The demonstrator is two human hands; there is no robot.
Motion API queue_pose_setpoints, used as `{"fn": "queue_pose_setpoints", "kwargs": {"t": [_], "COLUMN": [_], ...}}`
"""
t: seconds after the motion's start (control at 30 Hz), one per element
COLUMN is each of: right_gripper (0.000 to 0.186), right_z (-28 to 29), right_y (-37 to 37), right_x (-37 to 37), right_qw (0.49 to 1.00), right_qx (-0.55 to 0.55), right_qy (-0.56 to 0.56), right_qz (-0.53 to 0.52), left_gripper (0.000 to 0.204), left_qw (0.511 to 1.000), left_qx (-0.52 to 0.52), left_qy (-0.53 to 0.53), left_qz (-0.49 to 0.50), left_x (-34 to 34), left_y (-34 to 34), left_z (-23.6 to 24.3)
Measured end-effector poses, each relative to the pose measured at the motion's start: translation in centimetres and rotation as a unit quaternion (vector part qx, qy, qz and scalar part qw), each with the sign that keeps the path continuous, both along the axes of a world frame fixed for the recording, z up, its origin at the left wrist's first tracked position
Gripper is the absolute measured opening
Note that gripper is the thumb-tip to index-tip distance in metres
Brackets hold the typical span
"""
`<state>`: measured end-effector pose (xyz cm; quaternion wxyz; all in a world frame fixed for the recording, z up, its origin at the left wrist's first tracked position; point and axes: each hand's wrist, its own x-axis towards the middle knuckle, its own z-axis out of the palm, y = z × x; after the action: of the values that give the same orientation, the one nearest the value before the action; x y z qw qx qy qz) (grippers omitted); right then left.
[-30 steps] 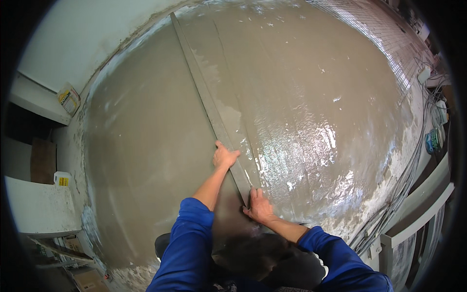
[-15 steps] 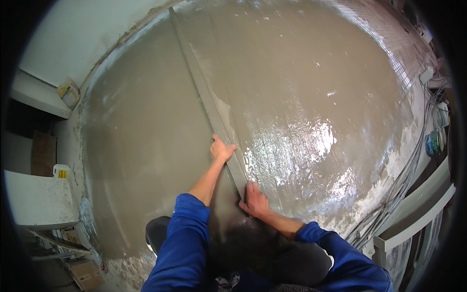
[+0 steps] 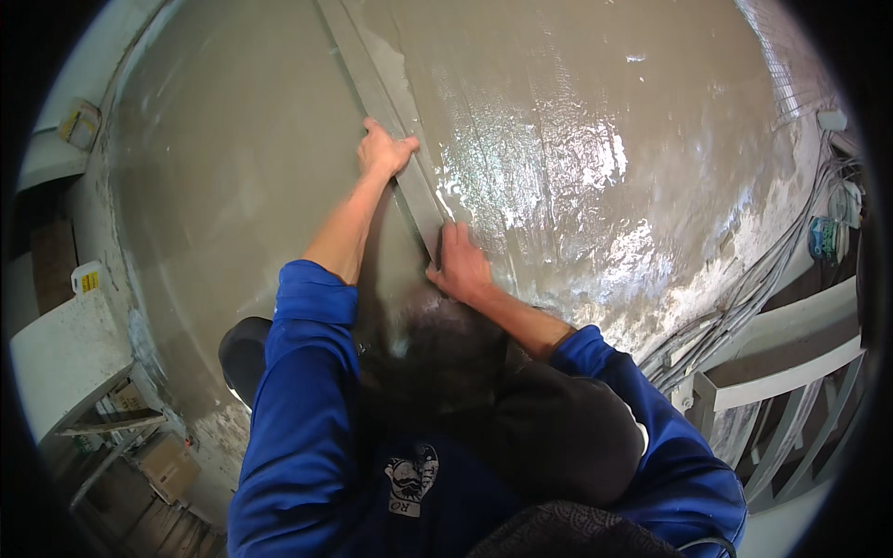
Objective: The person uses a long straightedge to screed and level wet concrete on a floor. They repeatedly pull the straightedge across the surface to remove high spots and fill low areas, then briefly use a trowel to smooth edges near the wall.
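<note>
A long, narrow grey straightedge [image 3: 361, 70] lies across a wet, grey-brown screed floor [image 3: 251, 130], running from the top of the view down to near my knees. My left hand [image 3: 383, 152] is closed around the bar partway up, thumb on its right side and fingers over its left. At the near end, my right hand [image 3: 462, 267] grips the tip, with fingers along the right side and thumb at the left corner. Left of the bar the screed looks smooth. On the right it glistens with water, and a ridge of slurry runs along the bar's edge.
Loose cables [image 3: 744, 312] run along the right edge beside a pale metal railing [image 3: 791, 377]. At left stand a white jug [image 3: 86, 277] and a bag [image 3: 80, 125]. A cardboard box [image 3: 167, 465] sits lower left. My dark-clad knee [image 3: 567, 428] is close below my right hand.
My view has tilted downward, so the floor, bar and both hands appear higher in the picture. Both hands keep their hold on the straightedge at about the same spots.
</note>
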<state>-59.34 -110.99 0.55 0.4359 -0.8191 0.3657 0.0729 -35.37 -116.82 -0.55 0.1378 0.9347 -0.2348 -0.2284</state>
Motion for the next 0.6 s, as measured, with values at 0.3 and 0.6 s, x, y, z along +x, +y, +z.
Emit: {"fn": "queue_pose_setpoints", "kwargs": {"t": [0.3, 0.6], "right_gripper": [0.071, 0.081], "right_z": [0.5, 0.9], "right_y": [-0.3, -3.3], "right_x": [-3.6, -6.9], "right_qw": [1.000, 0.998], "right_qx": [-0.012, -0.029], "right_qy": [0.008, 0.042], "right_qz": [-0.009, -0.028], "left_gripper": [0.106, 0.111], "left_qw": [0.999, 0.997], "left_qx": [-0.003, -0.027], "left_qy": [0.041, 0.075], "left_qz": [0.020, 0.021], "left_x": [-3.7, -6.9], "left_y": [-0.4, -3.2], "left_z": [0.6, 1.0]}}
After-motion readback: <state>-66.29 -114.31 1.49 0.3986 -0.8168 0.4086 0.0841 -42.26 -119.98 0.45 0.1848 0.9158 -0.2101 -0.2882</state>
